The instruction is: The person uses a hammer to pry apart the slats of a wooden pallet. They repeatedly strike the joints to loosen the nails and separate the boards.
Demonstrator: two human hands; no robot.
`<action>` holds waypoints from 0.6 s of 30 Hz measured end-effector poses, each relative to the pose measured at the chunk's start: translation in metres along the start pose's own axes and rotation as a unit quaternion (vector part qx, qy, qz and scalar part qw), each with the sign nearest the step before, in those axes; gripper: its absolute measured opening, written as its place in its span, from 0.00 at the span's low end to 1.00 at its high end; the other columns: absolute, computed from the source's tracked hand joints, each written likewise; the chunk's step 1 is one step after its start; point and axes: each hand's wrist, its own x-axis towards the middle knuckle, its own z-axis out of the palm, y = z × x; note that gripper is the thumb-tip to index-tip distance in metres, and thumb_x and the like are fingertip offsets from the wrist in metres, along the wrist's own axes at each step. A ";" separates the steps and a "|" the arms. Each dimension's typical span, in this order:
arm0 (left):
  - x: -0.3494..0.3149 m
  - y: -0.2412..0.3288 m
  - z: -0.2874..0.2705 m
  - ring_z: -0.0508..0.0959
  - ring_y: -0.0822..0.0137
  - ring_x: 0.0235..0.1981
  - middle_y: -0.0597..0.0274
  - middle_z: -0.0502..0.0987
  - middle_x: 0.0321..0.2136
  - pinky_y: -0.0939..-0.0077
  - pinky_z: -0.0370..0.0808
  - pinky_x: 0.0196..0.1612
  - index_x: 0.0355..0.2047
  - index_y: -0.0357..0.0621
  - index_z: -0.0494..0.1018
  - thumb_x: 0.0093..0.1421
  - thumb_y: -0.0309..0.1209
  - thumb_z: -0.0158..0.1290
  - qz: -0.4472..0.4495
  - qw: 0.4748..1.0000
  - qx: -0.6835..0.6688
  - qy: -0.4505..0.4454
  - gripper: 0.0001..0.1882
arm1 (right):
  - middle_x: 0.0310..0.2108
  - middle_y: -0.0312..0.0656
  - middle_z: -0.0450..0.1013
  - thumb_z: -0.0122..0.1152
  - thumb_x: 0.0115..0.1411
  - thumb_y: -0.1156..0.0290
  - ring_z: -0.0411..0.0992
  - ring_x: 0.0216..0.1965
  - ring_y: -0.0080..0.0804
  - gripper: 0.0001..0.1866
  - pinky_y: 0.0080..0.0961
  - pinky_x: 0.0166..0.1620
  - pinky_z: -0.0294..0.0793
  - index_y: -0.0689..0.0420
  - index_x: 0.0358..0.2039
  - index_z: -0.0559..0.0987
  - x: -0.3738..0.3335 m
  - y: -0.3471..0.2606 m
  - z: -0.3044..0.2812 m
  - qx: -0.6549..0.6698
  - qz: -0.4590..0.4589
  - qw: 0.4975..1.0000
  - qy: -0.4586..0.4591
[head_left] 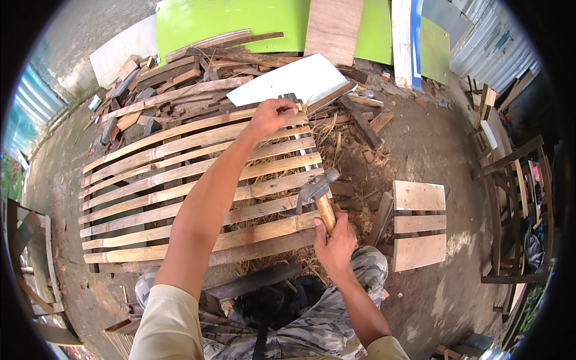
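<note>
My right hand (336, 245) is wrapped round the wooden handle of a claw hammer (324, 211). Its dark metal head is over the right ends of several bamboo slats (180, 178), fixed side by side as a slatted panel in front of me. Reaching across the panel, my left hand (272, 117) is closed in a pinch at the far right corner, by the end of the farthest slats. Whatever the fingertips hold is too small to make out. A dark crosspiece (316, 170) runs beneath the slats' right ends.
Behind the panel lies a heap of scrap wood (180, 84) with a white board (288, 80) on it. Green sheets (240, 24) lean at the back. To the right stands a small slatted wooden stool (420, 225), and farther right a wooden frame (516, 279). Straw litters the ground.
</note>
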 end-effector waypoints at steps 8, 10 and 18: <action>0.002 -0.010 0.001 0.81 0.64 0.40 0.54 0.84 0.39 0.65 0.75 0.50 0.42 0.44 0.84 0.62 0.43 0.61 0.042 0.999 0.008 0.008 0.16 | 0.31 0.52 0.76 0.51 0.72 0.57 0.76 0.31 0.50 0.19 0.42 0.38 0.73 0.62 0.47 0.76 0.018 -0.010 -0.025 0.059 0.161 0.981 -0.087; 0.004 -0.010 0.004 0.81 0.64 0.40 0.54 0.85 0.38 0.65 0.75 0.50 0.42 0.44 0.84 0.62 0.43 0.61 0.055 0.998 0.015 0.012 0.16 | 0.26 0.54 0.75 0.47 0.74 0.57 0.74 0.27 0.52 0.20 0.43 0.34 0.71 0.63 0.40 0.76 0.032 -0.005 -0.028 0.050 0.112 0.991 -0.045; 0.004 -0.014 0.007 0.82 0.62 0.36 0.51 0.85 0.36 0.66 0.77 0.45 0.41 0.43 0.84 0.61 0.42 0.62 0.080 0.996 0.015 0.038 0.16 | 0.26 0.62 0.74 0.51 0.71 0.61 0.75 0.30 0.64 0.17 0.51 0.36 0.70 0.66 0.39 0.71 0.135 -0.051 -0.042 0.063 0.083 0.994 -0.043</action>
